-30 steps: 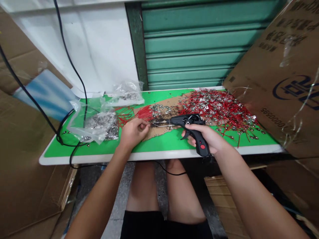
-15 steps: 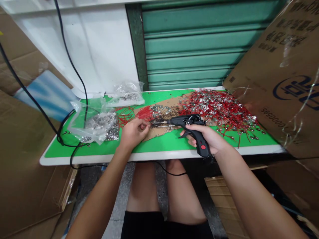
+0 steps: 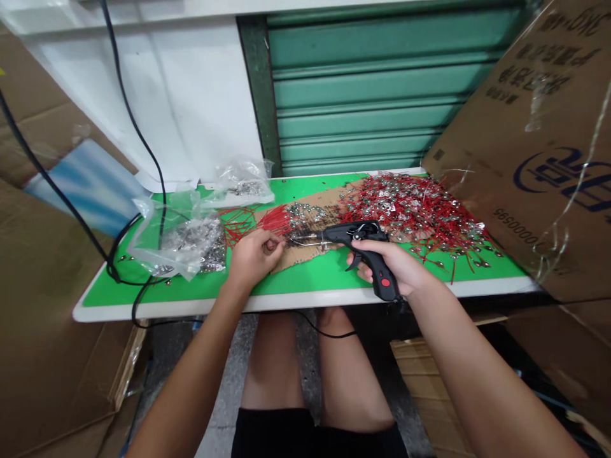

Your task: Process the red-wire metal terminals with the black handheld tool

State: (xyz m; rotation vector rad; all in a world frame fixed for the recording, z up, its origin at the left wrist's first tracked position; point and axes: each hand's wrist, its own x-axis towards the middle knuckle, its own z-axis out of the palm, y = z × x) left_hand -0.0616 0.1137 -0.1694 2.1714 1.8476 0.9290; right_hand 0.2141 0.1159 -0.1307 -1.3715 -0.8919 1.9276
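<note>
My right hand [image 3: 396, 266] is closed round the grip of a black gun-shaped tool [image 3: 363, 245] with a red button, its metal tip pointing left over a brown cardboard sheet [image 3: 305, 251]. My left hand [image 3: 252, 254] is pinched shut at that tip, on a small part I cannot make out, beside a bundle of red wires [image 3: 277, 219] with metal ends. A large heap of red wires with metal terminals [image 3: 410, 210] lies on the green table [image 3: 310, 280] just behind my right hand.
Clear plastic bags of small metal parts [image 3: 188, 238] lie at the table's left, another bag [image 3: 243, 178] behind. A black cable [image 3: 138, 140] hangs down and loops over the left edge. Cardboard boxes [image 3: 539, 140] crowd right and left; a green shutter stands behind.
The view has shifted slightly. Both hands stay in place, the tool's tip still at my left fingers.
</note>
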